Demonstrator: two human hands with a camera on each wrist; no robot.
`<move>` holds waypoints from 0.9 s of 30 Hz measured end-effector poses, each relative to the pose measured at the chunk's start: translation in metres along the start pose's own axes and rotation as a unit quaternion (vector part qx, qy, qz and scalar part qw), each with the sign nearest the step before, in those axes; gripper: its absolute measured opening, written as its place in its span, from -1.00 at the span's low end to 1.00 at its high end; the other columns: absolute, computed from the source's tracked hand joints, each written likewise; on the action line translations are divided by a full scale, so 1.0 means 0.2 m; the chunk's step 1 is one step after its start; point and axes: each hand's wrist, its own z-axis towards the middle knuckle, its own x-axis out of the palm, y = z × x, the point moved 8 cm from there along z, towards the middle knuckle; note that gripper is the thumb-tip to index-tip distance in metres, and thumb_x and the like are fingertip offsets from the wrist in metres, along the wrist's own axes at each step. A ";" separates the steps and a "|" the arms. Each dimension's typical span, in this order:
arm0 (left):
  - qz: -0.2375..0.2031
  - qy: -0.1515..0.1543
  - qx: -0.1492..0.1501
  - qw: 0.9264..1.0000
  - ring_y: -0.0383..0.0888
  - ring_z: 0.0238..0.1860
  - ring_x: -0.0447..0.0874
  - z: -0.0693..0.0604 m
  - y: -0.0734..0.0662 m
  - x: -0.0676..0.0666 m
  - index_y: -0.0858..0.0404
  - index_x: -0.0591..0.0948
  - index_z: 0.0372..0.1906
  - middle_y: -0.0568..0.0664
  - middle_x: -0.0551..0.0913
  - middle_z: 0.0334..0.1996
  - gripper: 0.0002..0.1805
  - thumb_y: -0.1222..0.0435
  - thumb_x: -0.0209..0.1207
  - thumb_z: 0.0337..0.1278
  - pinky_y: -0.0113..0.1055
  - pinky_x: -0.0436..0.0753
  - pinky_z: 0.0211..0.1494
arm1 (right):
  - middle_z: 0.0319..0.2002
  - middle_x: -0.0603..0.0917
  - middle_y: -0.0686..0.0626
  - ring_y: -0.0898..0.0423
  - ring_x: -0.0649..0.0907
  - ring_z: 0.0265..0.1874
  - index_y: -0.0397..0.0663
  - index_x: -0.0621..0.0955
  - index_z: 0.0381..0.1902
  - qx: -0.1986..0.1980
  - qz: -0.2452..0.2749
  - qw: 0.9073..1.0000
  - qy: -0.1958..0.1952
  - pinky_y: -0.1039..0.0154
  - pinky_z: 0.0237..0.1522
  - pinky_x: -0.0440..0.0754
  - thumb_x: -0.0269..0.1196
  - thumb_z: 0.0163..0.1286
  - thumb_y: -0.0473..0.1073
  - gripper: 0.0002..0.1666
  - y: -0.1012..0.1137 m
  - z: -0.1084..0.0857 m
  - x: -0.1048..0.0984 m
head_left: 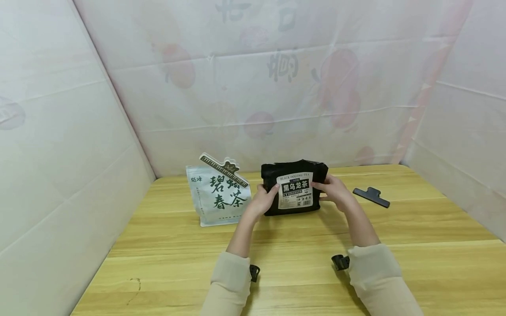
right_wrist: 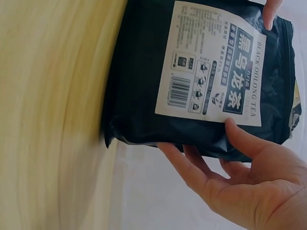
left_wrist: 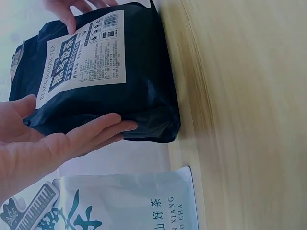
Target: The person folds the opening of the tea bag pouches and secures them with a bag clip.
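A black bag of oolong tea (head_left: 270, 188) with a pale label (head_left: 295, 191) stands upright on the table. My left hand (head_left: 262, 201) holds its left side, thumb near the front edge and fingers along the side in the left wrist view. On the opposite side, my right hand (head_left: 336, 191) grips the bag, its thumb touching the label's edge and its fingers at the side and behind. In the right wrist view the top of the black tea bag (right_wrist: 139, 62) looks crumpled, with a bit of something printed showing there.
Left of the black bag stands a pale green tea bag (head_left: 205, 197), with a large ruler-patterned clip (head_left: 225, 170) slanting across its top right corner. A black bag clip (head_left: 371, 196) lies on the wooden table (head_left: 300, 245) at the right. Fabric walls (head_left: 245, 87) enclose the table.
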 end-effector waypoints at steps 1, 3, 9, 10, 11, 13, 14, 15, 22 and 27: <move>0.002 0.000 0.001 1.000 0.21 0.20 0.25 0.00 0.00 0.00 0.48 -0.05 0.33 0.41 0.25 0.19 -0.18 -0.08 -0.13 0.31 0.00 0.29 0.19 | 0.24 0.11 -0.45 -0.30 0.12 0.26 -0.46 0.05 0.30 0.000 -0.006 1.000 0.002 -0.11 0.09 0.34 0.06 0.41 -0.16 -0.30 0.00 -0.01 0.00; 0.008 -0.002 0.003 1.000 0.21 0.19 0.27 -0.01 0.00 0.00 0.49 -0.04 0.33 0.41 0.26 0.18 -0.18 -0.09 -0.14 0.31 0.01 0.30 0.17 | 0.25 0.11 -0.45 -0.31 0.12 0.26 -0.47 0.06 0.30 0.001 -0.017 1.000 0.006 -0.09 0.08 0.36 0.06 0.41 -0.15 -0.30 0.01 -0.01 -0.01; -0.005 0.001 0.005 1.000 0.19 0.13 0.33 -0.02 0.00 -0.01 0.51 0.05 0.28 0.39 0.33 0.10 -0.24 -0.06 -0.13 0.33 0.02 0.34 0.13 | 0.25 0.12 -0.45 -0.31 0.16 0.24 -0.51 0.09 0.28 0.001 -0.040 0.999 0.014 -0.04 0.04 0.42 0.06 0.41 -0.14 -0.30 0.02 -0.04 -0.02; -0.008 0.002 0.006 1.000 0.18 0.12 0.35 -0.02 0.00 -0.01 0.51 0.05 0.28 0.38 0.34 0.09 -0.24 -0.05 -0.13 0.33 0.01 0.35 0.12 | 0.25 0.12 -0.45 -0.31 0.16 0.24 -0.52 0.10 0.28 0.000 -0.042 0.999 0.015 -0.04 0.03 0.43 0.06 0.41 -0.14 -0.31 0.02 -0.04 -0.02; -0.009 0.003 0.006 1.000 0.17 0.10 0.36 -0.02 0.00 -0.01 0.51 0.05 0.28 0.38 0.35 0.07 -0.24 -0.05 -0.13 0.33 0.01 0.36 0.11 | 0.25 0.13 -0.44 -0.31 0.16 0.24 -0.52 0.11 0.27 0.000 -0.044 0.999 0.016 -0.03 0.02 0.44 0.06 0.41 -0.14 -0.31 0.02 -0.05 -0.02; -0.004 0.002 0.005 1.000 0.15 0.08 0.39 -0.02 0.01 -0.02 0.50 0.05 0.29 0.36 0.36 0.07 -0.24 -0.06 -0.14 0.33 -0.01 0.38 0.10 | 0.25 0.13 -0.44 -0.32 0.17 0.24 -0.52 0.12 0.27 -0.003 -0.046 0.999 0.022 -0.02 0.01 0.45 0.06 0.41 -0.15 -0.32 0.03 -0.05 -0.02; -0.007 0.003 0.005 1.000 0.15 0.07 0.40 -0.02 0.01 -0.02 0.51 0.04 0.30 0.36 0.35 0.09 -0.24 -0.05 -0.15 0.34 -0.02 0.39 0.10 | 0.25 0.14 -0.44 -0.32 0.18 0.23 -0.52 0.12 0.27 -0.004 -0.046 0.999 0.025 -0.02 0.01 0.45 0.06 0.41 -0.15 -0.32 0.03 -0.05 -0.01; -0.010 0.004 0.004 1.000 0.15 0.07 0.40 -0.02 0.01 -0.02 0.50 0.03 0.31 0.36 0.33 0.12 -0.24 -0.05 -0.15 0.34 -0.03 0.39 0.10 | 0.25 0.14 -0.45 -0.32 0.18 0.23 -0.52 0.13 0.27 -0.005 -0.046 0.999 0.028 -0.03 0.01 0.45 0.07 0.41 -0.16 -0.33 0.04 -0.05 -0.01; -0.012 0.008 -0.003 1.000 0.18 0.17 0.31 -0.04 0.01 -0.03 0.50 0.03 0.32 0.36 0.18 0.26 -0.25 -0.03 -0.16 0.36 -0.06 0.42 0.10 | 0.23 0.16 -0.48 -0.33 0.21 0.21 -0.58 0.15 0.23 -0.008 -0.040 0.998 0.049 -0.02 0.00 0.46 0.06 0.41 -0.21 -0.38 0.04 -0.07 0.00; -0.008 0.011 -0.002 1.000 0.19 0.15 0.33 -0.04 0.00 -0.04 0.51 0.05 0.30 0.38 0.18 0.24 -0.27 -0.02 -0.17 0.36 -0.05 0.44 0.07 | 0.23 0.16 -0.48 -0.33 0.20 0.22 -0.59 0.14 0.23 -0.012 -0.039 0.997 0.060 -0.02 -0.01 0.47 0.05 0.41 -0.23 -0.38 0.05 -0.08 0.00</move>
